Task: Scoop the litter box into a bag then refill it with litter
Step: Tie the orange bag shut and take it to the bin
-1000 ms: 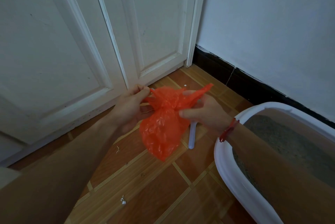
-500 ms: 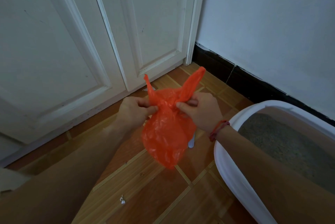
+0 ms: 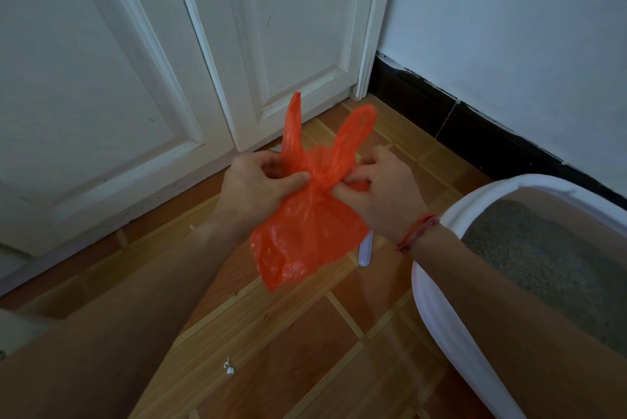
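An orange plastic bag [image 3: 302, 235] hangs above the tiled floor in the middle of the view. Its two handle loops stick up above a twisted neck. My left hand [image 3: 261, 186] pinches the neck from the left and my right hand [image 3: 380, 191] pinches it from the right, fingers curled into the plastic. A white litter box [image 3: 437, 313] with grey litter [image 3: 549, 266] inside sits at the right, partly hidden by my right forearm. A white handle [image 3: 365, 250], perhaps the scoop's, lies on the floor behind the bag, mostly hidden.
White panelled doors [image 3: 135, 79] close off the back and left. A white wall with a black skirting board [image 3: 475, 127] runs along the right. A small white scrap [image 3: 229, 367] lies on the orange-brown floor tiles [image 3: 305, 367] in front.
The bag's handles went from bunched sideways to standing upright. Both hands closed in on the neck and the bag rose slightly toward the doors.
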Demonstrator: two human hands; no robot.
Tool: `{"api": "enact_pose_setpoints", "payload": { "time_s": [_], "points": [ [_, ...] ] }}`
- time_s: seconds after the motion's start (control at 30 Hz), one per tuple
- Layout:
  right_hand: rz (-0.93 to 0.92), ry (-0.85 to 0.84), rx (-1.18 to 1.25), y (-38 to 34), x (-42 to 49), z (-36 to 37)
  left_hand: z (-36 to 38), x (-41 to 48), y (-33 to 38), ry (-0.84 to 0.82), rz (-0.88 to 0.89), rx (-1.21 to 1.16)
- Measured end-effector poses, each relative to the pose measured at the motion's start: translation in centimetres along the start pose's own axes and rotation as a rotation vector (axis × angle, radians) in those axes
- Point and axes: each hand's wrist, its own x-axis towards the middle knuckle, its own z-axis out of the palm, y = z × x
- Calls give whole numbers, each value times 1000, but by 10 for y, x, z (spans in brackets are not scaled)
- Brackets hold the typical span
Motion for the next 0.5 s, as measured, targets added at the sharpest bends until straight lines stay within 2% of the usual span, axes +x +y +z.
{"api": "enact_pose_setpoints", "payload": {
  "time_s": [0.13, 0.3, 0.4, 0.5],
  "points": [
    [-23, -69, -16, 2, 2, 5, 4, 6, 0, -47, 53, 97],
    [93, -72, 189, 1, 4, 7, 8, 11, 5, -210, 204, 153],
    [134, -102, 189, 9, 8, 8, 12, 11, 1, -299, 214, 217],
    [91, -159, 193, 15, 12, 7, 17, 12, -4, -313, 225, 197]
  ]
}}
